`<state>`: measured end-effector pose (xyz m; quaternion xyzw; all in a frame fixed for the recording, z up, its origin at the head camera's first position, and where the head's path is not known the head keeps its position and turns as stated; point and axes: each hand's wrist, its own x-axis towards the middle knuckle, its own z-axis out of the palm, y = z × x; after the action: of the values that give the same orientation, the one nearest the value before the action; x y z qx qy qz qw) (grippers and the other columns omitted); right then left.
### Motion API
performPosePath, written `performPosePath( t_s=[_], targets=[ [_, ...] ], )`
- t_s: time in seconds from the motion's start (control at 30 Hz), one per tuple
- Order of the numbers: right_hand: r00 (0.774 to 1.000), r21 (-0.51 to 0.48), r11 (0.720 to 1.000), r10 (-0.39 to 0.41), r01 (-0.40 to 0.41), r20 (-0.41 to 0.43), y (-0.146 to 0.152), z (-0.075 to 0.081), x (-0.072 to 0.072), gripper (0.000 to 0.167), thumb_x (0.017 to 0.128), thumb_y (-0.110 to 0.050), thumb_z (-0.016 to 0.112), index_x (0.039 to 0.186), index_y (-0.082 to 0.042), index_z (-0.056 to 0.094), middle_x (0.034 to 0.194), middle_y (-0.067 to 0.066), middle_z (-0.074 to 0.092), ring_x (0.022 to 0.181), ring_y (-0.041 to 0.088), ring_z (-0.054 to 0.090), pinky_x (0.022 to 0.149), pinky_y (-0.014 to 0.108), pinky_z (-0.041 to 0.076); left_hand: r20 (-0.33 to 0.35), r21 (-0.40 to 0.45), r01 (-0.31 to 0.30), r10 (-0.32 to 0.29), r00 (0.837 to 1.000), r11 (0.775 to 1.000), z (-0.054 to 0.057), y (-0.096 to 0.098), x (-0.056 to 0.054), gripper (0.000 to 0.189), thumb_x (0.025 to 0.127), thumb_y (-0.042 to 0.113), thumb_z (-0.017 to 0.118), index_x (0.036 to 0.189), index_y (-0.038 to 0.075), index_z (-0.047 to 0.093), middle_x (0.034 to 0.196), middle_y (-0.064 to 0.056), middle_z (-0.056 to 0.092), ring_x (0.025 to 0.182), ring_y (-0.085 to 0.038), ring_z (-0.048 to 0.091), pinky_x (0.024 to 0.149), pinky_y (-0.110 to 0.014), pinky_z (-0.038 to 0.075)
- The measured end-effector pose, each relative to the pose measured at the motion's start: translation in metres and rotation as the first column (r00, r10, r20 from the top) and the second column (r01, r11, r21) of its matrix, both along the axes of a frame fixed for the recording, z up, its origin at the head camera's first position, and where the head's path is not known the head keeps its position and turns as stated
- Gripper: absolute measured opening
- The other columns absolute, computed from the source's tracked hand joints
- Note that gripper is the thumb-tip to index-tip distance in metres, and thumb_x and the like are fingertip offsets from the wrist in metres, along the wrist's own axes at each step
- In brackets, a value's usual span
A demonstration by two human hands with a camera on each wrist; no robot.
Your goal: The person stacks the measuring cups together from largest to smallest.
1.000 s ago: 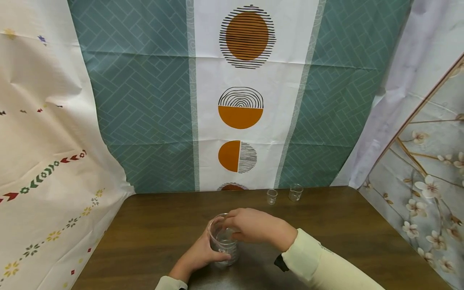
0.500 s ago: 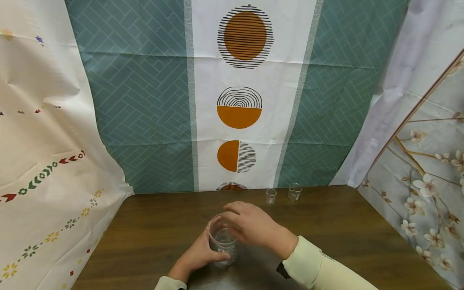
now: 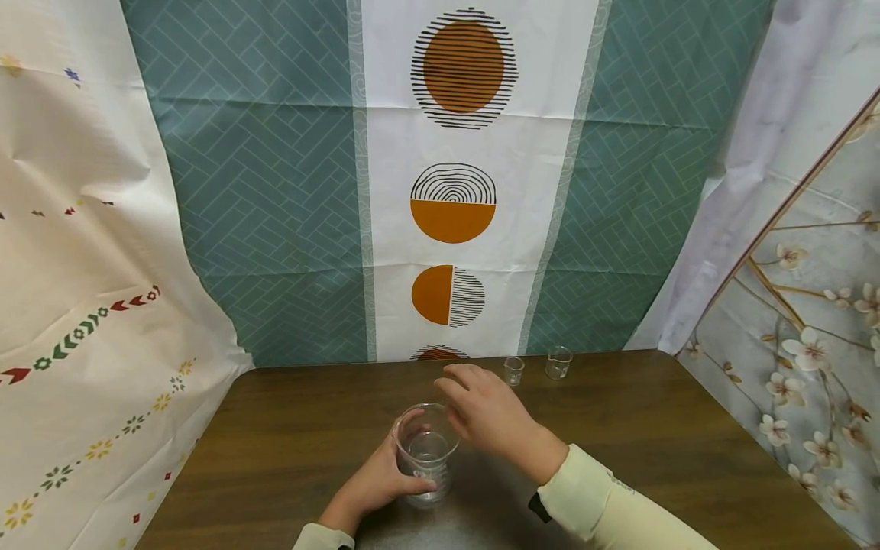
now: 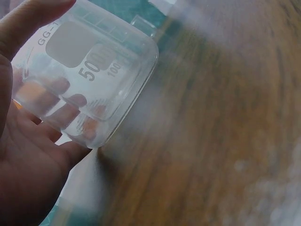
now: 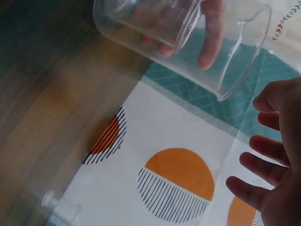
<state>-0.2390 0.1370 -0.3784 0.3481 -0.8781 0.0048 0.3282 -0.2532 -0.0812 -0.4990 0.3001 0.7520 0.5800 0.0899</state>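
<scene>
My left hand (image 3: 382, 480) holds a large clear glass beaker (image 3: 438, 495) near the front middle of the wooden table, thumb across its near side and fingers around the far side. A smaller beaker (image 3: 428, 447) sits inside it. Printed "500" and "100" marks show through the glass in the left wrist view, on the large beaker (image 4: 70, 77). My right hand (image 3: 490, 409) hovers just right of and above the beaker's rim. In the right wrist view, the right hand's (image 5: 277, 155) fingers are loosely bent, apart from the glass, and nothing is in them.
Two small glass beakers, a tiny one (image 3: 513, 371) and a slightly bigger one (image 3: 559, 363), stand at the back edge of the table (image 3: 296, 435). A patterned curtain (image 3: 296, 229) hangs right behind that edge, with printed cloths on both sides.
My right hand has come up out of the large beaker's mouth and moved right and away from the rim. My left hand keeps its grip on the beaker.
</scene>
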Motion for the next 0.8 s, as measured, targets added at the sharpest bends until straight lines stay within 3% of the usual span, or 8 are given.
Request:
performPosePath(
  t_s=[0.27,0.53,0.8],
  targets=[
    [0.995,-0.020,0.995,-0.099,0.099,0.002,0.009,-0.005,-0.007,0.037,0.085,-0.032,0.069,0.117,-0.014,0.064,0.124,0.009,0.063,0.112,0.028,0.061,0.094,0.044,0.050,-0.023,0.008,-0.003,0.003,1.000,1.000,-0.002,0.001,-0.001,0.102,0.069,0.019,0.088,0.148,0.025,0.023,0.143,-0.012,0.047,0.129,-0.030,0.047,0.100,-0.020,0.038],
    [0.989,-0.036,0.988,-0.149,0.149,-0.009,0.019,-0.010,-0.015,0.034,0.088,-0.035,0.065,0.113,-0.013,0.065,0.118,0.009,0.064,0.109,0.028,0.061,0.093,0.047,0.048,-0.005,0.008,-0.016,0.016,1.000,1.000,-0.001,0.002,-0.001,0.105,0.065,0.020,0.090,0.147,0.028,0.024,0.144,-0.005,0.047,0.131,-0.023,0.046,0.102,-0.020,0.036],
    [0.984,-0.055,0.982,-0.179,0.179,-0.005,0.027,-0.015,-0.024,0.033,0.087,-0.034,0.066,0.112,-0.012,0.065,0.115,0.009,0.063,0.108,0.029,0.061,0.091,0.047,0.048,-0.020,0.043,0.012,-0.012,1.000,0.999,-0.003,0.001,-0.001,0.102,0.069,0.017,0.088,0.148,0.022,0.024,0.145,-0.014,0.045,0.132,-0.027,0.045,0.101,-0.019,0.038]
  ],
)
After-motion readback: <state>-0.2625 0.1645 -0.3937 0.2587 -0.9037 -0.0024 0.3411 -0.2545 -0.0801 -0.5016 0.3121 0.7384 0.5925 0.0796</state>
